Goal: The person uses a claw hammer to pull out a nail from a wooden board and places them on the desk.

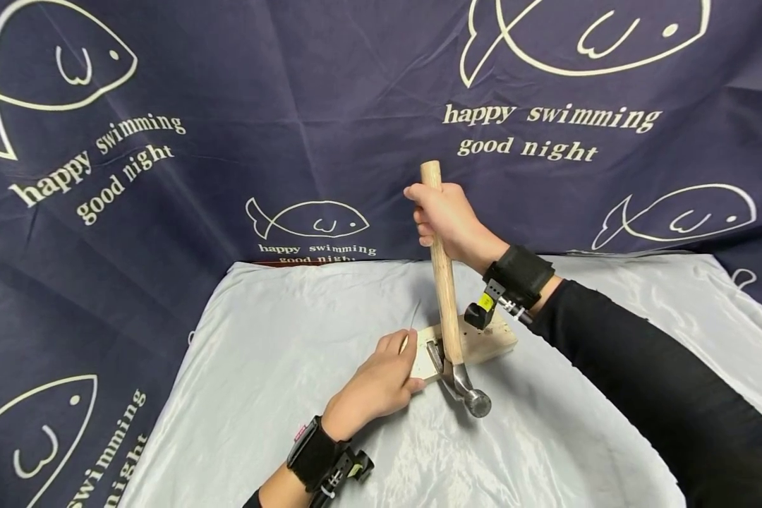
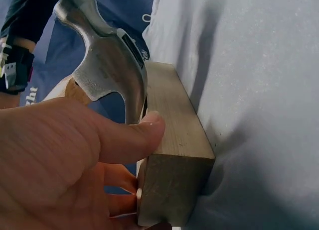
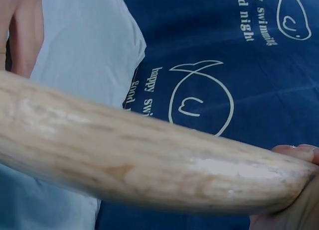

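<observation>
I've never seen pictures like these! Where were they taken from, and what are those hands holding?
There's no robot here, just a person's two bare hands. The big picture comes from a camera worn on the person's head, looking down. The other two come from small cameras, one on each wrist, so things look huge up close.

A pale cloth covers the surface, with a wooden block on it. The left hand holds one end. The right hand grips a hammer, metal head downward. Behind hangs a dark blue curtain with fish drawings.
</observation>
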`<state>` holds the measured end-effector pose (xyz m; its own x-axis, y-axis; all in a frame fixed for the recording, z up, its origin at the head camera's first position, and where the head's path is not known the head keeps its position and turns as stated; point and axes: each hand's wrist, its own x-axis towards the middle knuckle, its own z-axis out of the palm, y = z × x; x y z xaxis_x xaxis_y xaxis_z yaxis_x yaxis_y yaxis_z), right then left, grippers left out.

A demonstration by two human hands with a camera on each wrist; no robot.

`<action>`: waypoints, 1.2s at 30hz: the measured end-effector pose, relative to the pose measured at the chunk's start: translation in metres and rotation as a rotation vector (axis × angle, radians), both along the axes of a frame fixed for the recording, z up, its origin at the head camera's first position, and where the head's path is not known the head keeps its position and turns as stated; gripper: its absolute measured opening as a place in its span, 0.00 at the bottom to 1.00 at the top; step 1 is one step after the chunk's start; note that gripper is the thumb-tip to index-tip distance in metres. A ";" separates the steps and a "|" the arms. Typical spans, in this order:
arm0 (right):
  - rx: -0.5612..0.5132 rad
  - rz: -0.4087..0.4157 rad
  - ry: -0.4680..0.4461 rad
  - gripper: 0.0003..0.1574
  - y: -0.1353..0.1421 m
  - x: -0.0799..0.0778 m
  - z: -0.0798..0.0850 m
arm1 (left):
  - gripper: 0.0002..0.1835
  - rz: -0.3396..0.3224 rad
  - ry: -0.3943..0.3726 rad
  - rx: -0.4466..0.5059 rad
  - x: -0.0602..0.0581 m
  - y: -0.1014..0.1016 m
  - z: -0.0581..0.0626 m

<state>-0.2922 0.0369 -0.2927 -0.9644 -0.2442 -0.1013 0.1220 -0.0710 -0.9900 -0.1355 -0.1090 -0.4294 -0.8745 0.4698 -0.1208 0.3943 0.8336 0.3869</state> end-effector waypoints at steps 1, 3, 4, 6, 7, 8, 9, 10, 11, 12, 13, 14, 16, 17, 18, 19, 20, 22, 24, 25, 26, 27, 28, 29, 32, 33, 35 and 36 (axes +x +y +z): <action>0.000 0.005 -0.002 0.19 -0.001 -0.002 -0.001 | 0.42 -0.004 0.002 -0.003 0.000 0.000 0.000; 0.004 0.012 -0.007 0.17 -0.003 -0.004 -0.002 | 0.42 -0.013 0.004 -0.006 -0.001 0.000 0.000; 0.007 0.016 -0.011 0.17 -0.004 -0.005 -0.002 | 0.42 -0.019 0.008 -0.004 -0.001 -0.001 0.001; 0.013 0.015 -0.018 0.17 -0.007 -0.007 -0.003 | 0.43 -0.026 0.009 0.000 -0.001 -0.002 0.000; 0.016 0.012 -0.023 0.17 -0.009 -0.008 -0.003 | 0.43 -0.028 0.009 0.003 -0.001 -0.002 0.000; 0.018 0.009 -0.027 0.16 -0.010 -0.009 -0.004 | 0.43 -0.029 0.011 0.007 -0.001 -0.002 0.000; 0.023 0.008 -0.030 0.17 -0.012 -0.010 -0.004 | 0.43 -0.030 0.013 0.009 -0.002 -0.003 0.000; 0.027 0.006 -0.030 0.16 -0.014 -0.011 -0.004 | 0.43 -0.030 0.014 0.010 -0.002 -0.003 0.000; 0.034 0.004 -0.031 0.16 -0.015 -0.012 -0.004 | 0.43 -0.029 0.014 0.010 -0.002 -0.003 -0.001; 0.040 0.002 -0.032 0.16 -0.016 -0.013 -0.004 | 0.43 -0.028 0.014 0.010 -0.002 -0.003 -0.001; 0.049 -0.002 -0.033 0.15 -0.016 -0.014 -0.004 | 0.43 -0.026 0.014 0.007 -0.002 -0.003 -0.001; 0.057 -0.005 -0.034 0.15 -0.017 -0.016 -0.004 | 0.43 -0.026 0.016 0.005 -0.003 -0.003 0.000; 0.070 -0.014 -0.043 0.14 -0.017 -0.019 -0.005 | 0.43 -0.027 0.019 -0.003 -0.003 -0.002 0.000; 0.075 -0.018 -0.047 0.14 -0.016 -0.021 -0.006 | 0.43 -0.029 0.019 -0.005 -0.003 -0.002 0.000; 0.077 -0.023 -0.050 0.14 -0.016 -0.022 -0.006 | 0.43 -0.032 0.021 -0.008 -0.003 -0.002 0.000; 0.079 -0.026 -0.049 0.14 -0.016 -0.023 -0.006 | 0.43 -0.036 0.024 -0.009 -0.003 -0.002 0.000; 0.078 -0.026 -0.043 0.14 -0.016 -0.024 -0.006 | 0.42 -0.040 0.029 -0.011 -0.003 -0.002 0.000; 0.067 -0.023 -0.020 0.15 -0.017 -0.025 -0.005 | 0.43 -0.044 0.037 -0.013 -0.003 -0.001 0.000; 0.054 -0.017 0.006 0.16 -0.019 -0.027 -0.004 | 0.43 -0.045 0.043 -0.010 -0.004 -0.002 -0.001; 0.048 -0.014 0.017 0.17 -0.020 -0.027 -0.004 | 0.43 -0.043 0.044 -0.009 -0.005 -0.002 -0.001; 0.041 -0.011 0.025 0.18 -0.021 -0.028 -0.004 | 0.43 -0.041 0.045 -0.008 -0.005 -0.002 -0.001; 0.034 -0.009 0.028 0.18 -0.022 -0.028 -0.004 | 0.43 -0.038 0.044 -0.003 -0.005 -0.002 -0.001; 0.032 -0.010 0.029 0.19 -0.023 -0.028 -0.004 | 0.43 -0.034 0.041 0.002 -0.005 -0.003 -0.001; 0.030 -0.009 0.028 0.19 -0.024 -0.029 -0.004 | 0.43 -0.030 0.039 0.005 -0.005 -0.003 -0.001; 0.029 -0.020 0.025 0.19 -0.027 -0.030 -0.005 | 0.43 -0.027 0.041 0.007 -0.005 -0.004 -0.002; 0.032 -0.022 0.026 0.19 -0.028 -0.030 -0.006 | 0.43 -0.028 0.044 0.007 -0.005 -0.004 -0.003; 0.038 -0.023 0.028 0.20 -0.029 -0.031 -0.008 | 0.43 -0.034 0.045 0.007 -0.005 -0.004 -0.003; 0.042 -0.024 0.028 0.20 -0.030 -0.031 -0.008 | 0.43 -0.037 0.041 0.009 -0.006 -0.004 -0.004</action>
<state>-0.3233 0.0070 -0.3010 -0.9727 -0.2166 -0.0835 0.0925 -0.0321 -0.9952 -0.1411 -0.1133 -0.4333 -0.8607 0.5026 -0.0810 0.4402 0.8148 0.3772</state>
